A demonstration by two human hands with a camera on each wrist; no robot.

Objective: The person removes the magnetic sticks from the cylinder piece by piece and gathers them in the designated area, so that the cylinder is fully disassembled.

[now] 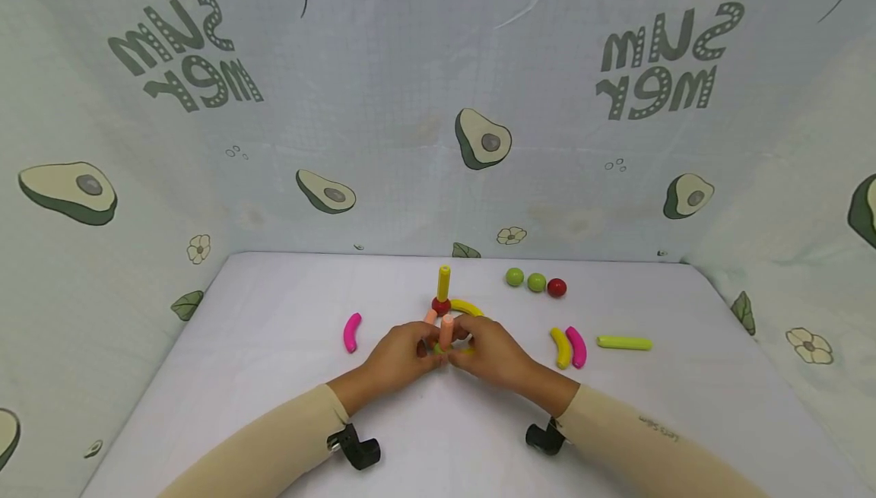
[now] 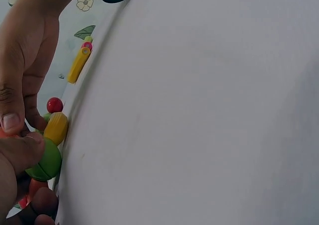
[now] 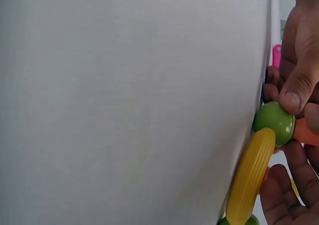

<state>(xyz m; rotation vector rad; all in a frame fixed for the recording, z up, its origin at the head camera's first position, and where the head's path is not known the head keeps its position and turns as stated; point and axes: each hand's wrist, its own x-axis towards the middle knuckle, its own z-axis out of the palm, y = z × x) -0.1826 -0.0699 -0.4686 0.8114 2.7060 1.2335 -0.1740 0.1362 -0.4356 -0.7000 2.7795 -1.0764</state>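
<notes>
Both hands meet over a toy built from balls and sticks. My left hand (image 1: 402,353) grips a green ball (image 3: 274,124), its thumb pressed on the ball's side. With thumb and fingertips, my right hand (image 1: 496,352) pinches an orange stick (image 1: 446,331) that stands up from that ball. A yellow curved stick (image 3: 250,177) runs from the green ball toward another green ball (image 3: 253,220), mostly hidden. Behind the hands, a red ball (image 1: 441,306) carries an upright yellow stick (image 1: 443,283). Another yellow curved stick (image 1: 468,307) and a second orange stick (image 1: 430,317) reach to the red ball.
Two green balls (image 1: 515,277) and a red ball (image 1: 557,287) lie at the back right. Farther forward are a short yellow curved stick (image 1: 561,348), a pink one (image 1: 576,347) and a lime straight stick (image 1: 624,343). Another pink curved stick (image 1: 352,332) lies left on the white table (image 1: 274,315).
</notes>
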